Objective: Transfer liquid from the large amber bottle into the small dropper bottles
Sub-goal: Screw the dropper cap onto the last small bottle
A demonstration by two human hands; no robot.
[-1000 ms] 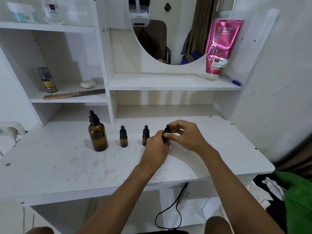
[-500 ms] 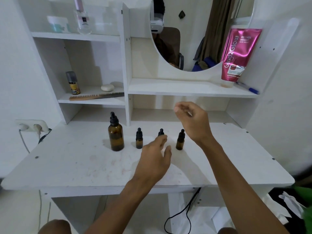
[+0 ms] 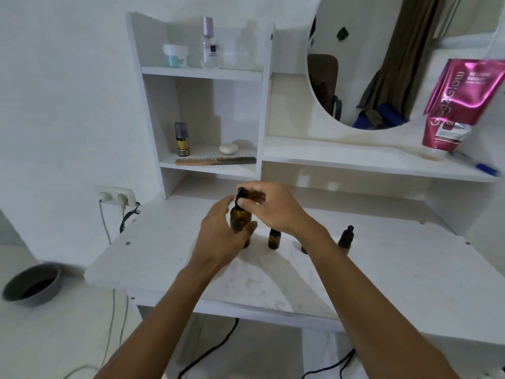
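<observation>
1. The fingers [image 3: 252, 197] of the right hand [image 3: 276, 209] pinch the black dropper cap [image 3: 240, 193] on top of the large amber bottle [image 3: 240, 218].
2. The left hand [image 3: 221, 236] curls round that bottle's body, with the thumb across its lower front.
3. The bottle is round, glossy brown glass and stands upright on the white, faintly stained worktop [image 3: 410, 269].
4. To its right stand three small amber bottles:
   - The near dropper bottle [image 3: 273, 240] is just beside it, its top hidden by the right hand.
   - The far dropper bottle [image 3: 346, 237] is well apart and black-capped.
   - The third dropper bottle [image 3: 304, 249] stands between them, only a dark sliver at the forearm's edge.
5. One wooden comb [image 3: 216, 160] lies on the shelf behind it.
</observation>
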